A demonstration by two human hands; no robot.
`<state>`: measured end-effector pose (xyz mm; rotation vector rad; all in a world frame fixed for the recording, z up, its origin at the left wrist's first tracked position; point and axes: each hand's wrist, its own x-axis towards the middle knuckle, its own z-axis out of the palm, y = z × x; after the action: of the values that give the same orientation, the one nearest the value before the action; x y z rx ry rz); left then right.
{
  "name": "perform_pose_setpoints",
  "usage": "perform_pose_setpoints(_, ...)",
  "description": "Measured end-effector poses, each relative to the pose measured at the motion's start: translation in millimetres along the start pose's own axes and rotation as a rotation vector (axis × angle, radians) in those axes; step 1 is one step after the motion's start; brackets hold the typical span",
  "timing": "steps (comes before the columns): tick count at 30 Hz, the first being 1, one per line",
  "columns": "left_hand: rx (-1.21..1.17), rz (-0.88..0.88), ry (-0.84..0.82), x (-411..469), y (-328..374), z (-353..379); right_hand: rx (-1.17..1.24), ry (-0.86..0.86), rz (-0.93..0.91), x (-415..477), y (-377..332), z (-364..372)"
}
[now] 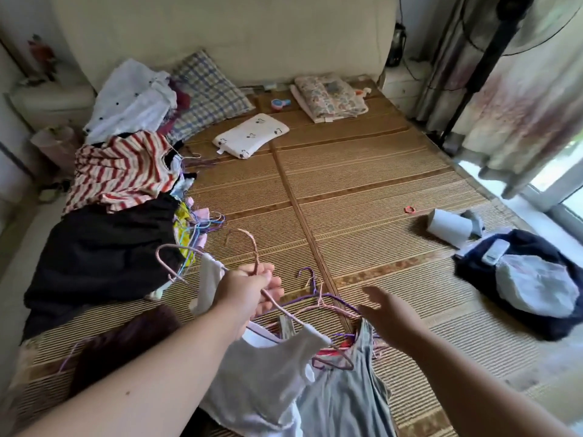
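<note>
My left hand [252, 287] grips a pink wire hanger [244, 244] by its neck, low over the bamboo mat [362, 190]. A white sleeveless top [271, 376] hangs on that hanger, one strap off to the left. My right hand [386, 313] hovers open, fingers spread, just right of the hanger and above a grey top [344, 402]. Under both hands lies a tangle of purple and pink hangers [328, 302].
Clothes are piled along the left: a black garment [101, 250], a red striped one [123, 171], white ones [132, 99]. A small pillow [250, 135] and folded blanket [329, 96] lie at the far end. A dark garment [520, 275] lies right, by the curtain [520, 115].
</note>
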<state>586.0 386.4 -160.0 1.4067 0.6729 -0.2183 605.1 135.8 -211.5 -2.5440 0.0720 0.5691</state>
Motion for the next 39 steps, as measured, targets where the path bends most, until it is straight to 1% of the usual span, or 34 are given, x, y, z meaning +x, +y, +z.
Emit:
perform_pose_setpoints(3, 0.006, -0.07, 0.032, 38, -31, 23, -0.014, -0.062, 0.041, 43, 31, 22)
perform_pose_setpoints(8, 0.024, -0.147, 0.097, 102, -65, 57, -0.082, -0.184, 0.036, 113, 64, 63)
perform_pose_setpoints(11, 0.019, -0.205, 0.109, 133, -82, 66, -0.157, -0.248, 0.039, 150, 80, 91)
perform_pose_setpoints(15, 0.087, -0.273, 0.106, 168, -108, 68, -0.24, -0.32, 0.049, 192, 103, 133)
perform_pose_setpoints(18, 0.148, -0.292, 0.077, 185, -119, 63, -0.245, -0.306, 0.077, 208, 119, 159)
perform_pose_setpoints(22, 0.178, -0.316, 0.06, 192, -129, 56, -0.419, -0.201, 0.1, 216, 131, 179)
perform_pose_setpoints(24, 0.227, -0.311, 0.039, 189, -132, 52, -0.486, -0.21, 0.138, 217, 131, 181)
perform_pose_setpoints(26, 0.319, -0.266, 0.041, 187, -135, 48, -0.514, -0.269, 0.137, 215, 127, 177)
perform_pose_setpoints(29, 0.628, -0.116, 0.06, 182, -132, 41, -0.362, -0.297, 0.133, 202, 119, 160)
perform_pose_setpoints(31, 0.738, -0.037, 0.104, 173, -121, 39, -0.27, -0.301, 0.149, 188, 116, 146)
perform_pose_setpoints(33, 0.744, 0.075, 0.15, 159, -106, 38, -0.163, -0.335, 0.14, 171, 113, 129)
perform_pose_setpoints(35, 0.687, 0.151, 0.171, 143, -89, 38, -0.074, -0.33, 0.105, 151, 104, 109)
perform_pose_setpoints(39, 0.597, 0.175, 0.079, 100, -54, 31, 0.02, -0.23, 0.091, 103, 74, 71)
